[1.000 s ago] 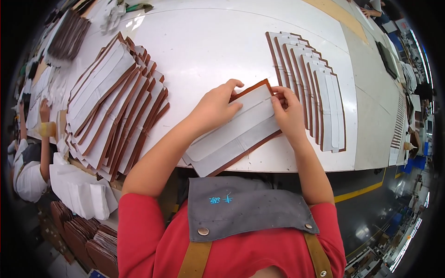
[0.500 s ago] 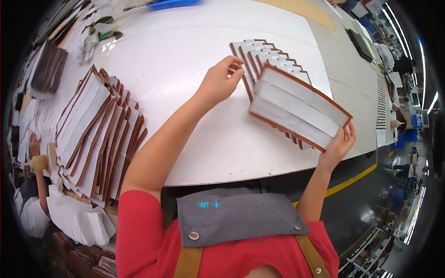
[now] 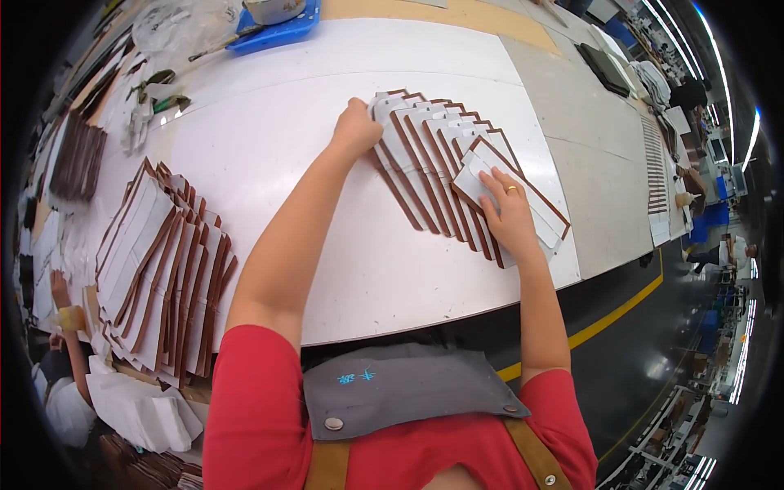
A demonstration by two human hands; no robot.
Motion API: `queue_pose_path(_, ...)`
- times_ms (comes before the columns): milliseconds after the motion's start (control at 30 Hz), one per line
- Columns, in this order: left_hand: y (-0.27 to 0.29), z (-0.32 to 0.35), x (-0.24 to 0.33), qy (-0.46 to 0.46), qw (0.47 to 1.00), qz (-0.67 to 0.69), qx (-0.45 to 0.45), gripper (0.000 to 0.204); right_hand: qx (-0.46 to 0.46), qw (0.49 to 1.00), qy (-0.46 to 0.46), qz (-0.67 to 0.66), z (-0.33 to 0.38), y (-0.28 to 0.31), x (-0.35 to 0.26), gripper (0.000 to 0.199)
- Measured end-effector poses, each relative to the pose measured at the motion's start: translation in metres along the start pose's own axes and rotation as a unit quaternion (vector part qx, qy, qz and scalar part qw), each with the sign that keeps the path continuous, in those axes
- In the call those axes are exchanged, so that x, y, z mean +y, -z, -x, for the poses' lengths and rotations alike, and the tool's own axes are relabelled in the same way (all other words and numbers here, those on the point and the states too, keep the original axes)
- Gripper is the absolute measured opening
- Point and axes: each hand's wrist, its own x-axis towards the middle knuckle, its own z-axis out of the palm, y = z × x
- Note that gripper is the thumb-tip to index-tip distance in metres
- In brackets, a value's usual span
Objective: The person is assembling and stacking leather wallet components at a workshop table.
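A fanned row of white panels with brown edges [image 3: 425, 167] lies overlapping on the white table in front of me. At its far left corner my left hand [image 3: 357, 128] is closed on the end panel, its fingertips partly hidden. My right hand [image 3: 510, 214], with a ring on one finger, lies spread on the rightmost panel [image 3: 535, 200], which sits askew on top of the row. Its fingers press flat on the white face and do not wrap round it.
A large leaning pile of similar panels [image 3: 163, 278] stands at the left. Beyond it are a dark brown stack [image 3: 77, 159] and gloves [image 3: 155, 96]. A blue tray [image 3: 278, 31] holds a pot at the back. Another person's arm [image 3: 73, 343] shows at far left.
The panel that my right hand held raised by its end now lies on the row's right end under that hand. My left hand has moved left and closed on the far left corner.
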Motion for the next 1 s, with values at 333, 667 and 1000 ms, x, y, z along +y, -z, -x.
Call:
queue_pose_path(333, 0.1, 0.159, -0.06, 0.083, 0.996, 0.008, -0.04, 0.057, -0.193, 0.974, 0.108, -0.056, 0.012, 0.005, -0.081, 0.029)
queue_pose_path(667, 0.067, 0.145, -0.059, -0.168, 0.901, -0.307, 0.257, 0.056, 0.013, 0.997, 0.076, 0.029, -0.018, -0.043, -0.026, 0.036)
queue_pose_path(1000, 0.025, 0.108, -0.019, 0.037, 0.986, 0.149, -0.071, 0.075, -0.008, 0.996, 0.077, -0.053, -0.009, -0.041, -0.025, 0.035)
